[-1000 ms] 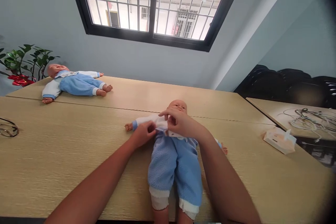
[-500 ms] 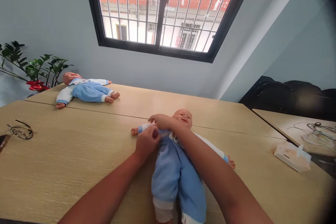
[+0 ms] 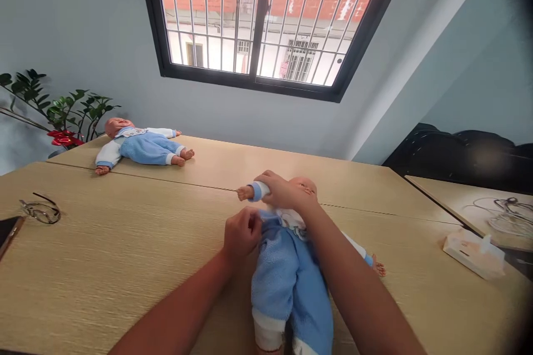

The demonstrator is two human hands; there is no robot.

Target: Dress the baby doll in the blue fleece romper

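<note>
Baby doll (image 3: 277,269) is the landmark: on its back on the wood-grain table (image 3: 145,255), in front of the person, face up. Long axis runs nearly straight away from the person, head toward the wall with the barred window (image 3: 260,79), tipped slightly right; legs point back at the person, lower ends cut off by the picture edge.

Right hand (image 3: 280,191) reaches across the doll's chest, closed round its right sleeve (image 3: 263,188) just above the blue cuff. That arm points left, out from the doll. Doll's left arm (image 3: 353,245) angles right and back toward the person.

Left hand (image 3: 242,231): narrow, fingers curled, against the doll's side at the edge of the blue overalls (image 3: 275,255). Blurred; can't tell if cloth is pinched.

Around the doll: eyeglasses (image 3: 41,212) well left; second doll (image 3: 145,147) beyond and left, potted plant (image 3: 69,111) past that; tissue pack (image 3: 470,252) well right, tangled cables (image 3: 512,212) farther right.
</note>
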